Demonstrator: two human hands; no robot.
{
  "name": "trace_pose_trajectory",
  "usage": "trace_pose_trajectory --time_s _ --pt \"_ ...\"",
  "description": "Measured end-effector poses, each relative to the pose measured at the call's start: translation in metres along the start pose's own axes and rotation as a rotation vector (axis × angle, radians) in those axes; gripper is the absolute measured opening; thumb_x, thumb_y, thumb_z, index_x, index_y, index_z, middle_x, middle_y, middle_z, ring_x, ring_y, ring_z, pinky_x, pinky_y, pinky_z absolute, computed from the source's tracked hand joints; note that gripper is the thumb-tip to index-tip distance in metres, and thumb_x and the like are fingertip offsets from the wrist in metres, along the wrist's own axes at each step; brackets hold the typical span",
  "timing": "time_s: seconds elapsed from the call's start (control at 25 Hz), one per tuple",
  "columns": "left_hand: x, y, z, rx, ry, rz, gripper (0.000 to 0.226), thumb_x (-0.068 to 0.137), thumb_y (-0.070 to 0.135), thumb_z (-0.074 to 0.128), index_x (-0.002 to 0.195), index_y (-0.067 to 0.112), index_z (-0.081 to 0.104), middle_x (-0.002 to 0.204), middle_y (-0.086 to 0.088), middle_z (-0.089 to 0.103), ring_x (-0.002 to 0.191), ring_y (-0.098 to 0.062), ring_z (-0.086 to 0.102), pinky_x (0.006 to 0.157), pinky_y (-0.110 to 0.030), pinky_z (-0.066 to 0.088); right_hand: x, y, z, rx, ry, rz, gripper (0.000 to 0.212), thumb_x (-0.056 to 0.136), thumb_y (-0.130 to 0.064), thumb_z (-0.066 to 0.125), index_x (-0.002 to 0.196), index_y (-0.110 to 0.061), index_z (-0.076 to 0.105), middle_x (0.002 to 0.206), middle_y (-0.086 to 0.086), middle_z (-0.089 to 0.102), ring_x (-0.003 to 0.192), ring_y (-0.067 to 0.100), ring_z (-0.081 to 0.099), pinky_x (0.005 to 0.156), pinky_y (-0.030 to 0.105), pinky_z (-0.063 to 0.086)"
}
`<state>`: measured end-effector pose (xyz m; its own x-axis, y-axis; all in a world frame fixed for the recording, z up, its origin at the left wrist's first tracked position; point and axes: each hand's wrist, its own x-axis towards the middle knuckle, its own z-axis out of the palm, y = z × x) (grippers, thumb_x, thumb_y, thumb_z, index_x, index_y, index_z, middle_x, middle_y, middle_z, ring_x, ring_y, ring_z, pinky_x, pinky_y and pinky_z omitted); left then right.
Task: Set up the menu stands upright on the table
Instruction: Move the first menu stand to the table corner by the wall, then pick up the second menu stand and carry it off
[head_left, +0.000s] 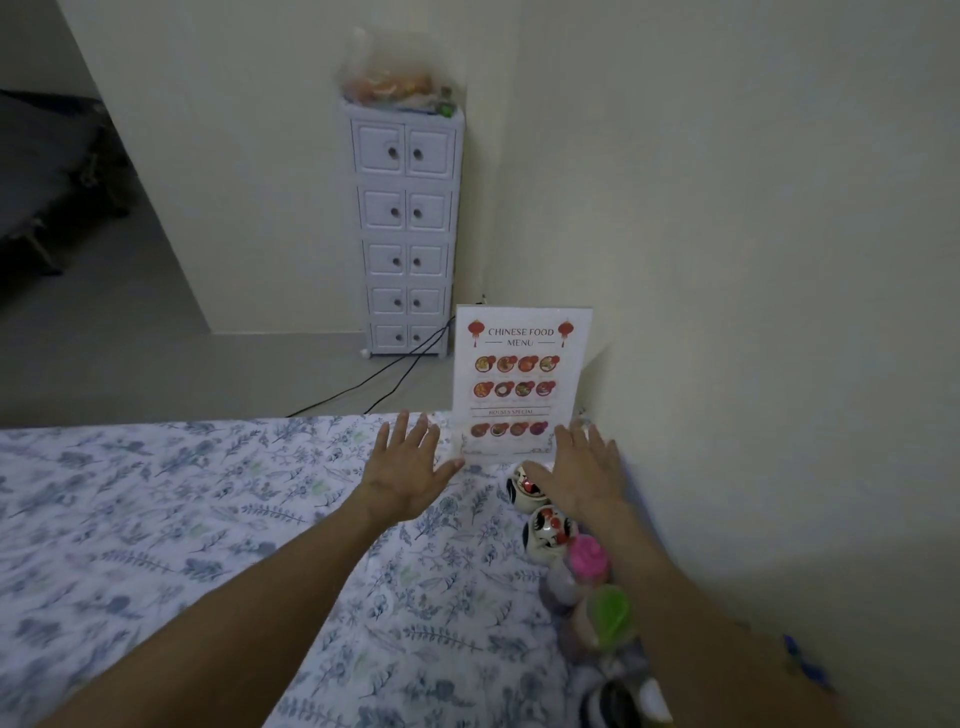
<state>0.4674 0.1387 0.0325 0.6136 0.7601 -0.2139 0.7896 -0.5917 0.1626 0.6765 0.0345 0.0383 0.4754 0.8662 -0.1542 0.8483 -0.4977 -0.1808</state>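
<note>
Head view showed one menu stand (519, 382) standing upright at the far edge of the desk (156, 519), right of centre in the frame, its printed face turned toward the person. It sat close to the wall (753, 260), probably so that it stayed out of the way and had something behind it. The left hand (402, 480) and the right hand (584, 475) flanked its base, palms down and fingers spread, each grip released and holding nothing; the left thumb looked to lie just beside the lower left corner, though contact could not be told. Such flat, open hands suggested steadying or letting go, not lifting. Along the lower right of the frame, by the wall, stood painted jars (550, 530) and bottles with pink and green caps (587, 561), lined up clear of the stand.
</note>
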Motion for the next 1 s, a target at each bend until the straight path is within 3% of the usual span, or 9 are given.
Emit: trace_pose_trajectory --time_s 0.24,0.36,0.56,0.72,0.88,1.0 --pt "-0.123 -0.030 -0.013 -0.051 0.045 0.014 0.076 0.094 0.059 0.013 0.152 0.012 0.009 0.163 -0.008 0.000 0.149 -0.027 -0.013 0.121 -0.044 -0.007 -0.113 -0.062 0.002 0.086 0.088 -0.022 0.077 0.084 -0.064 0.040 0.143 -0.016 0.031 0.156 0.010 0.029 0.145 0.034 0.019 0.120 0.054 0.016" --pt "-0.200 -0.055 -0.008 -0.076 0.071 0.031 0.073 0.095 0.057 0.015 0.152 0.012 0.011 0.163 -0.008 0.002 0.150 -0.027 -0.012 0.121 -0.043 -0.007 -0.183 -0.100 0.012 0.104 0.134 -0.031 0.074 0.083 -0.065 0.039 0.137 -0.014 0.038 0.148 0.012 0.039 0.139 0.035 0.032 0.113 0.054 0.029" --pt "-0.329 -0.102 0.021 -0.114 0.078 0.025 0.073 0.094 0.058 0.014 0.152 0.013 0.014 0.163 -0.007 0.004 0.150 -0.025 -0.011 0.122 -0.042 -0.007 -0.305 -0.172 0.047 0.119 0.164 -0.040 0.076 0.088 -0.061 0.040 0.147 -0.014 0.029 0.158 0.011 0.028 0.146 0.030 0.021 0.120 0.050 0.018" --pt "-0.414 -0.148 0.050 -0.133 0.068 -0.054 0.113 0.064 0.077 -0.019 0.152 0.015 0.015 0.163 -0.006 0.005 0.150 -0.026 -0.009 0.121 -0.044 -0.005 -0.379 -0.227 0.078 0.199 0.138 -0.097 0.071 0.092 -0.055 0.041 0.149 -0.014 0.028 0.160 0.008 0.024 0.149 0.026 0.013 0.123 0.045 0.011" --pt "-0.466 -0.199 0.070 -0.213 0.114 -0.180 0.096 0.077 0.075 -0.006 0.149 0.019 0.024 0.162 -0.005 0.016 0.150 -0.028 0.000 0.122 -0.047 0.000 -0.414 -0.276 0.108 0.292 0.157 -0.219 0.064 0.094 -0.049 0.044 0.146 -0.013 0.033 0.157 0.008 0.030 0.148 0.024 0.020 0.122 0.041 0.015" --pt "-0.488 -0.229 0.075 -0.295 0.136 -0.301 0.066 0.096 0.054 0.020 0.151 0.018 0.019 0.162 -0.005 0.015 0.150 -0.028 0.001 0.122 -0.045 0.000 -0.419 -0.306 0.129 0.348 0.129 -0.283 0.061 0.094 -0.045 0.045 0.145 -0.014 0.035 0.156 0.006 0.033 0.146 0.022 0.023 0.120 0.039 0.021"
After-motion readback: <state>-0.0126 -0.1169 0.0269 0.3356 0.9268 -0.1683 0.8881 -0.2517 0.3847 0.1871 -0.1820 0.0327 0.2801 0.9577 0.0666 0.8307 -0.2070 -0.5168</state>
